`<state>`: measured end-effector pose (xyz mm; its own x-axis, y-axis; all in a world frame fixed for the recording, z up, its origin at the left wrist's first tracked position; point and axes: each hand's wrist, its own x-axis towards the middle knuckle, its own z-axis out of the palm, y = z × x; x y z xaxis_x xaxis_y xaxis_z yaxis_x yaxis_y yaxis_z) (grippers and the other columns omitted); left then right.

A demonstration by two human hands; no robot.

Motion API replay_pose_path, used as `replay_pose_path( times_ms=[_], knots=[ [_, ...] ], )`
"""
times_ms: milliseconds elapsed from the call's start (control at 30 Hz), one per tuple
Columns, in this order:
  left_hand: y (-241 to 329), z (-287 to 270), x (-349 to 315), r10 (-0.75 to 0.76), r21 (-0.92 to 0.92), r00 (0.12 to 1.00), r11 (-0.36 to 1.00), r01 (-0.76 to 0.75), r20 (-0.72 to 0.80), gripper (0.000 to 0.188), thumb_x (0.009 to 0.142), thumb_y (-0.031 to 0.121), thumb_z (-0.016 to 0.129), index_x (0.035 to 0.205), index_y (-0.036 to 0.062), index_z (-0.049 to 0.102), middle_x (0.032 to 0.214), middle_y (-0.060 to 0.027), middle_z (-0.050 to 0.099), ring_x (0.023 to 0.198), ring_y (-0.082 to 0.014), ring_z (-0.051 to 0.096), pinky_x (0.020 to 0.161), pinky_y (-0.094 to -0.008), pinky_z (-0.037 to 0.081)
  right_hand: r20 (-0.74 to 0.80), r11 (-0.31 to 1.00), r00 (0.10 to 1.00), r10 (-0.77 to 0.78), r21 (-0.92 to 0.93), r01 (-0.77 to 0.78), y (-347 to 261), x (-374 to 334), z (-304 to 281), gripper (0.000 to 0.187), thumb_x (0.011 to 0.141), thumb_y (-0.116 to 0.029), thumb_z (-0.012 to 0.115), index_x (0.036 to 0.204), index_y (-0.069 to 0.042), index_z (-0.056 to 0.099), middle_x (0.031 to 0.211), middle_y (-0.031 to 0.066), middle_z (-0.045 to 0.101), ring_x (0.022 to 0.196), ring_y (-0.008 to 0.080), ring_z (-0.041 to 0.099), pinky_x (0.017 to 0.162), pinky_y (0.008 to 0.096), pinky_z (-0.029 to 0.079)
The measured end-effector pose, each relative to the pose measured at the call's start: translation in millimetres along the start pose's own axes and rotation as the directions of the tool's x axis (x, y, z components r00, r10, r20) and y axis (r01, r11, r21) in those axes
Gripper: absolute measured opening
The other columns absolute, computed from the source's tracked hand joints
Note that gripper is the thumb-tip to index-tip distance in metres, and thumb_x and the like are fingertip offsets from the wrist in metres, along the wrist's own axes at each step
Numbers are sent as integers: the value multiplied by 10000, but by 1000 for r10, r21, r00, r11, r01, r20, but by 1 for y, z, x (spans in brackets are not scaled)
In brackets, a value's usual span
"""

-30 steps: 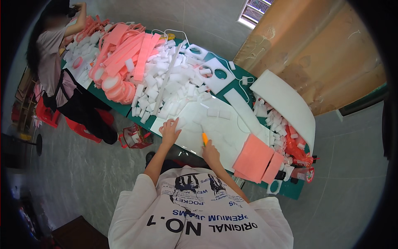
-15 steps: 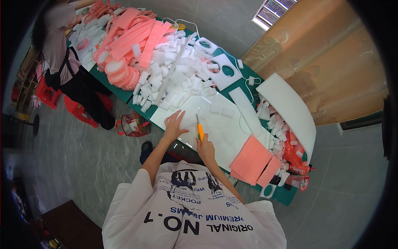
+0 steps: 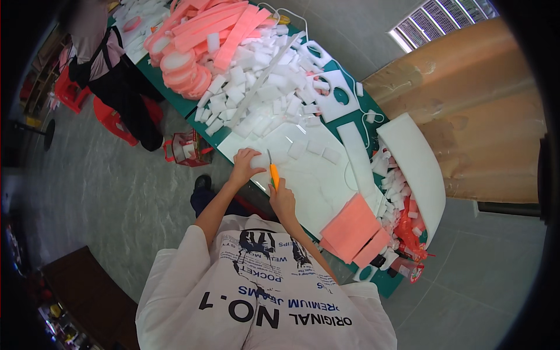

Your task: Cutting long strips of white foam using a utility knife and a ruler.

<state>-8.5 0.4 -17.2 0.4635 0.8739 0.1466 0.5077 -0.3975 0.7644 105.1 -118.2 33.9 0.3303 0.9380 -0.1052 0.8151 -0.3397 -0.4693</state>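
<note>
My right hand point(image 3: 282, 199) grips an orange-handled utility knife point(image 3: 275, 176), its thin blade pointing away from me over the white board. Close to the blade, my left hand point(image 3: 243, 167) has its fingers curved around a white foam piece point(image 3: 258, 161) on the board. Whether the blade touches the foam is too small to make out. Small cut foam blocks point(image 3: 315, 147) lie in a loose row to the right of the knife. Beneath all this is the glossy white board point(image 3: 303, 195), on a green table.
White foam offcuts point(image 3: 256, 76) heap up beyond the board, beside pink foam strips point(image 3: 204, 29). Pink foam sheets point(image 3: 353, 228) lie at right, near a long curved white foam slab point(image 3: 415, 175). A white cable point(image 3: 366, 111) runs along the far edge. Another person point(image 3: 111, 64) stands at left.
The view has shifted, so the table appears a little differently. My right hand and the knife have come closer to my left hand. A third small block now shows in the row.
</note>
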Motion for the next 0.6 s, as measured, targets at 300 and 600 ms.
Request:
replay_pose_path(
  times_ms=[300, 600],
  knots=[
    [5, -18, 3, 9, -238, 1000, 971, -4, 20, 633, 532, 119, 732, 1115, 96, 487, 894, -70, 543, 867, -246, 494, 765, -324, 392, 13, 998, 998, 58, -24, -58, -3, -4, 5, 264, 827, -239, 485, 887, -11, 365, 541, 207, 528, 485, 373, 540, 408, 438, 422],
    [-2, -10, 1, 107, -181, 994, 978, -107, -12, 466, 544, 130, 729, 983, 89, 578, 917, -84, 549, 876, -258, 490, 772, -337, 385, 80, 992, 992, 99, -87, -92, -7, -2, -1, 284, 829, -228, 476, 945, 7, 365, 573, 186, 550, 505, 350, 559, 423, 420, 439]
  ],
)
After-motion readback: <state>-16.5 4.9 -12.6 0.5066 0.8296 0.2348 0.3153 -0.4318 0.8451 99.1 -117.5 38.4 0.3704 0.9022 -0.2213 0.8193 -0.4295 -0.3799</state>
